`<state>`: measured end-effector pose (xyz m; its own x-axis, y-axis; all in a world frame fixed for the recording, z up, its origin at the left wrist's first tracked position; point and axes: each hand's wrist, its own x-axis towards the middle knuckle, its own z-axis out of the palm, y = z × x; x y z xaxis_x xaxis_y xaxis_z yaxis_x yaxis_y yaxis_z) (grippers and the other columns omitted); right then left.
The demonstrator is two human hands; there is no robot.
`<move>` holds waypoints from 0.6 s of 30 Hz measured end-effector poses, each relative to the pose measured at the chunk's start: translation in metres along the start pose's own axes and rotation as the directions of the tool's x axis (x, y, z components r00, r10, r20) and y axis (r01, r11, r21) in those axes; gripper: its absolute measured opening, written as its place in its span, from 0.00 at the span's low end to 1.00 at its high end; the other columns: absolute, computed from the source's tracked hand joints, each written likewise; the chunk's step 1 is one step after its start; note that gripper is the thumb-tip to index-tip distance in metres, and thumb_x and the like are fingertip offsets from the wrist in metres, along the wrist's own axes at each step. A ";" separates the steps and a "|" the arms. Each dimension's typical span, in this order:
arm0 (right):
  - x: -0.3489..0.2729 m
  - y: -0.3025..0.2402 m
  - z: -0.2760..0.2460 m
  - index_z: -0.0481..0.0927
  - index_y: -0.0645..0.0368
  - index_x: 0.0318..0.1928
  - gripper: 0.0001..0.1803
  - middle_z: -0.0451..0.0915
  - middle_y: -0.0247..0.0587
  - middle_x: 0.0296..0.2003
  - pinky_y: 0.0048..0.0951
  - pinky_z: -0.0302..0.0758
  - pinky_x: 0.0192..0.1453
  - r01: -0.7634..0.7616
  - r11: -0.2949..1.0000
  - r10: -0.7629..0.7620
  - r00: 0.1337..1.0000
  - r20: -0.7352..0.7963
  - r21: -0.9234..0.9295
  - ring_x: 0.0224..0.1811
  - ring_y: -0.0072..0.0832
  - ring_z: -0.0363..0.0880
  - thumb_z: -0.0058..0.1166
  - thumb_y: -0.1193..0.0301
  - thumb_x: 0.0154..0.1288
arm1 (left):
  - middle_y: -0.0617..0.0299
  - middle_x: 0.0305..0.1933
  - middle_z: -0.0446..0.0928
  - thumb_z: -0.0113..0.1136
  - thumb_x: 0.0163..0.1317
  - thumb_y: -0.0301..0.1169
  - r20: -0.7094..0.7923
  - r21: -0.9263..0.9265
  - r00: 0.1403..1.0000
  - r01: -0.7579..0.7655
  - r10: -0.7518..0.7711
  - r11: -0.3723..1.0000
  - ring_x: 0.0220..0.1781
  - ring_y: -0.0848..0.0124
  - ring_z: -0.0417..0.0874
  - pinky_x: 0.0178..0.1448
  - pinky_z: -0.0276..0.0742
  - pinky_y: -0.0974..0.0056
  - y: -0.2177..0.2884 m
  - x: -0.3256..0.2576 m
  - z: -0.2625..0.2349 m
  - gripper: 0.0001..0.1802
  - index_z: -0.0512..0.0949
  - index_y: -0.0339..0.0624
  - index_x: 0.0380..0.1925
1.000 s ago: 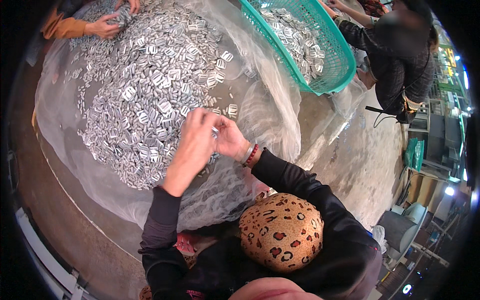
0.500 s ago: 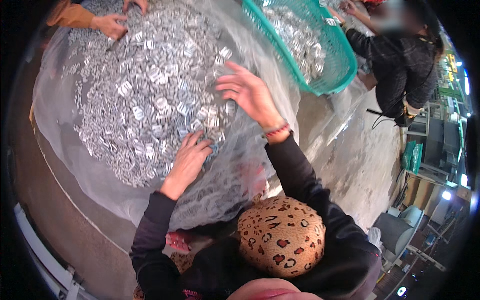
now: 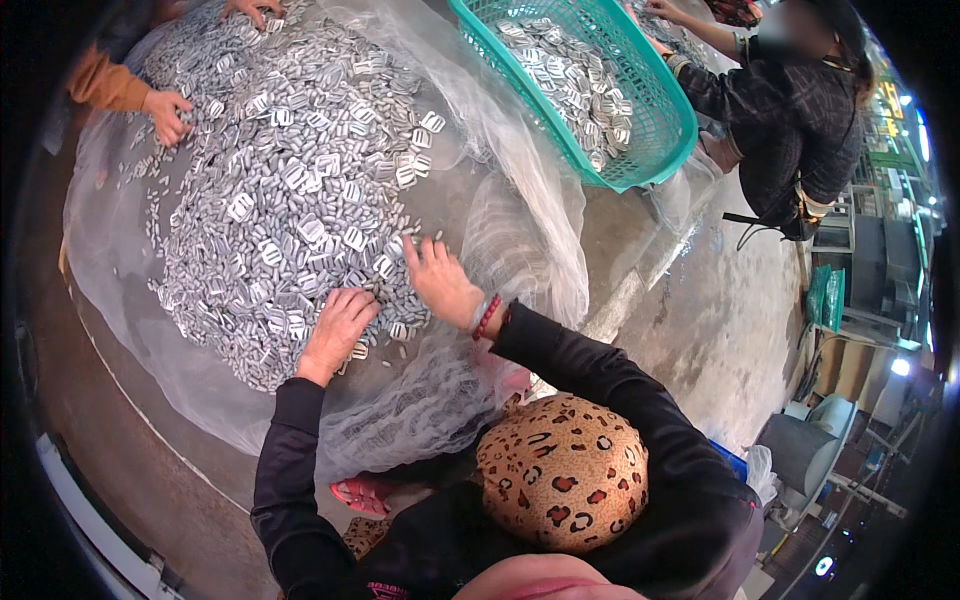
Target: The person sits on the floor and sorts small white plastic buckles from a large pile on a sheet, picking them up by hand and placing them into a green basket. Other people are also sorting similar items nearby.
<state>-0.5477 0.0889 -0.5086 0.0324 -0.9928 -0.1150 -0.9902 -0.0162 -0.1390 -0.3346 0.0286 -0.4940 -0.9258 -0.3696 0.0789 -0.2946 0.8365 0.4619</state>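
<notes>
A wide heap of small grey metal pieces (image 3: pixel 225 290) lies on a sheet of white netting (image 3: pixel 500 215). Mixed into it are flat slotted buckles (image 3: pixel 312 230), shinier and larger than the grey pieces. My left hand (image 3: pixel 340 328) rests on the near side of the heap, fingers bent over the pieces, with nothing seen held. To its right, at the heap's edge, my right hand (image 3: pixel 443 285) has its fingers stretched forward and slightly apart. Its fingertips are beside a buckle (image 3: pixel 384 266); no piece shows in this hand.
A green plastic basket (image 3: pixel 570 145) of buckles stands beyond the netting. At the far left, another person's hands (image 3: pixel 168 115) are at the heap. A person in dark clothes (image 3: pixel 800 110) crouches right of the basket. A leopard-print rounded thing (image 3: pixel 562 472) is close to my body.
My right hand has come down and nearer, from above the heap's right edge to its near edge. My left hand has shifted left and slightly nearer. The other person's hand has moved left.
</notes>
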 end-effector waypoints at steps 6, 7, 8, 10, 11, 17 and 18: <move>-0.016 0.018 -0.008 0.67 0.62 0.55 0.24 0.71 0.53 0.46 0.40 0.77 0.42 -0.028 0.909 -0.053 0.982 0.181 0.416 0.46 0.44 0.75 0.50 0.79 0.55 | 0.57 0.50 0.72 0.55 0.50 0.12 -0.321 -0.316 0.912 0.151 -0.255 0.937 0.51 0.57 0.75 0.52 0.75 0.59 0.031 0.020 -0.008 0.22 0.75 0.41 0.47; -0.011 0.024 -0.007 0.68 0.62 0.55 0.24 0.72 0.52 0.47 0.40 0.77 0.41 -0.072 0.854 -0.052 0.973 0.223 0.515 0.46 0.43 0.76 0.50 0.78 0.55 | 0.56 0.51 0.72 0.54 0.51 0.12 -0.321 -0.334 0.906 0.164 -0.276 0.928 0.52 0.57 0.75 0.53 0.75 0.59 0.034 0.022 -0.008 0.22 0.75 0.41 0.48; -0.004 0.024 -0.009 0.69 0.61 0.55 0.23 0.73 0.50 0.48 0.39 0.78 0.41 -0.143 0.714 -0.030 0.972 0.235 0.685 0.46 0.41 0.76 0.51 0.77 0.56 | 0.56 0.53 0.72 0.54 0.51 0.12 -0.319 -0.350 0.899 0.184 -0.302 0.918 0.53 0.57 0.75 0.53 0.75 0.59 0.035 0.022 -0.013 0.22 0.74 0.40 0.48; 0.016 0.008 -0.021 0.71 0.61 0.55 0.22 0.74 0.46 0.52 0.38 0.79 0.40 -0.277 0.326 -0.011 0.955 0.296 0.904 0.47 0.37 0.78 0.53 0.74 0.58 | 0.55 0.52 0.75 0.51 0.55 0.13 -0.346 -0.376 0.866 0.224 -0.360 0.899 0.54 0.57 0.77 0.55 0.74 0.60 0.032 0.012 -0.022 0.22 0.75 0.41 0.50; 0.027 -0.004 -0.034 0.71 0.60 0.56 0.22 0.72 0.43 0.54 0.38 0.78 0.44 -0.287 0.020 -0.115 0.951 0.288 0.958 0.49 0.34 0.77 0.53 0.71 0.60 | 0.56 0.50 0.77 0.51 0.56 0.15 -0.386 -0.403 0.807 0.287 -0.446 0.869 0.52 0.59 0.78 0.54 0.74 0.61 0.020 0.002 -0.023 0.20 0.76 0.41 0.49; 0.037 0.057 -0.063 0.70 0.55 0.55 0.17 0.75 0.35 0.46 0.34 0.74 0.48 -0.404 -0.561 -0.091 0.898 0.431 0.723 0.45 0.27 0.75 0.49 0.67 0.68 | 0.61 0.44 0.77 0.48 0.57 0.18 -0.062 -0.991 0.686 -0.131 -0.725 -0.039 0.41 0.76 0.77 0.44 0.72 0.70 0.000 0.046 -0.070 0.18 0.76 0.38 0.47; 0.033 0.059 -0.059 0.70 0.56 0.53 0.17 0.75 0.35 0.44 0.32 0.74 0.46 -0.390 -0.516 0.003 0.889 0.457 0.762 0.42 0.25 0.74 0.51 0.67 0.66 | 0.63 0.42 0.76 0.48 0.57 0.20 -0.013 -0.998 0.709 -0.056 -0.705 -0.038 0.40 0.77 0.75 0.44 0.71 0.71 -0.001 0.041 -0.066 0.18 0.76 0.38 0.47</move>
<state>-0.6134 0.0480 -0.4629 0.0884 -0.8288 -0.5525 0.6021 0.4863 -0.6332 -0.3566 -0.0142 -0.4331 -0.4458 -0.8571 -0.2580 0.2992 -0.4143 0.8595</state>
